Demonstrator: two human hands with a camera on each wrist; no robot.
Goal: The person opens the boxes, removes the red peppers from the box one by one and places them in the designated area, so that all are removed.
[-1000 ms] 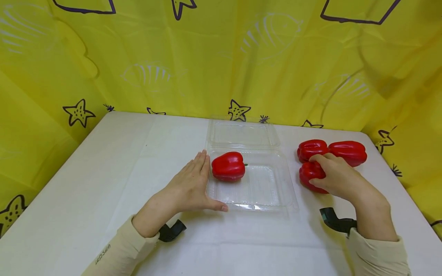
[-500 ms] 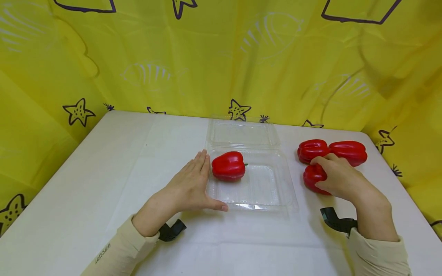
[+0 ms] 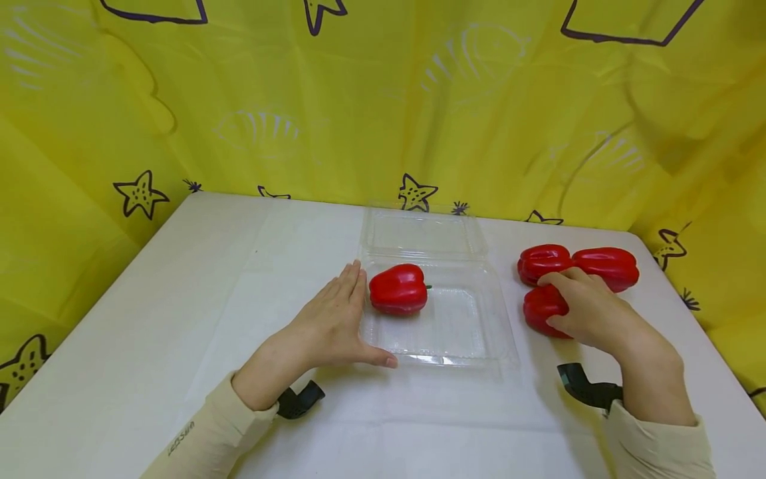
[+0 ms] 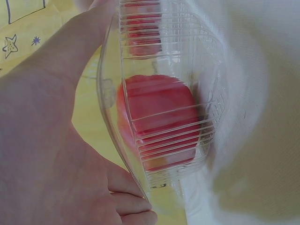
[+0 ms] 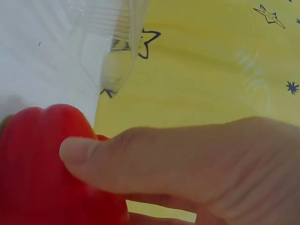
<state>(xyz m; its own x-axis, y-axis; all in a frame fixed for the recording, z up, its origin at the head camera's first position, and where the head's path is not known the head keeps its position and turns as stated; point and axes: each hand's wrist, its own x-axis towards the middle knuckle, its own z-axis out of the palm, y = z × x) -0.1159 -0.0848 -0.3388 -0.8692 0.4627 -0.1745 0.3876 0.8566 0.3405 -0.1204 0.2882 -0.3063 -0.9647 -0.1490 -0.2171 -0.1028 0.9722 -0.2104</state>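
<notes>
My left hand (image 3: 326, 326) rests along the left side of a clear plastic clamshell box (image 3: 497, 319), fingers straight and thumb stretched along the front edge. Inside the box, at its left, lies a red bell pepper (image 3: 397, 290) with its green stem facing right. The left wrist view shows that pepper (image 4: 161, 112) through the ribbed wall. On the right of the table my right hand (image 3: 589, 309) grips another red bell pepper (image 3: 541, 311), thumb and fingers on opposite sides. In the right wrist view the thumb presses this pepper (image 5: 42, 159); part of it is hidden by the hand.
Two more red bell peppers lie just behind the right hand, a left one (image 3: 541, 261) and a right one (image 3: 610, 266). The box's lid (image 3: 421, 233) lies folded back behind its base. A yellow patterned curtain (image 3: 347, 100) hangs beyond the white table (image 3: 197, 279).
The gripped pepper has turned and shifted slightly to the right under my right hand. My left hand stays in place at the box.
</notes>
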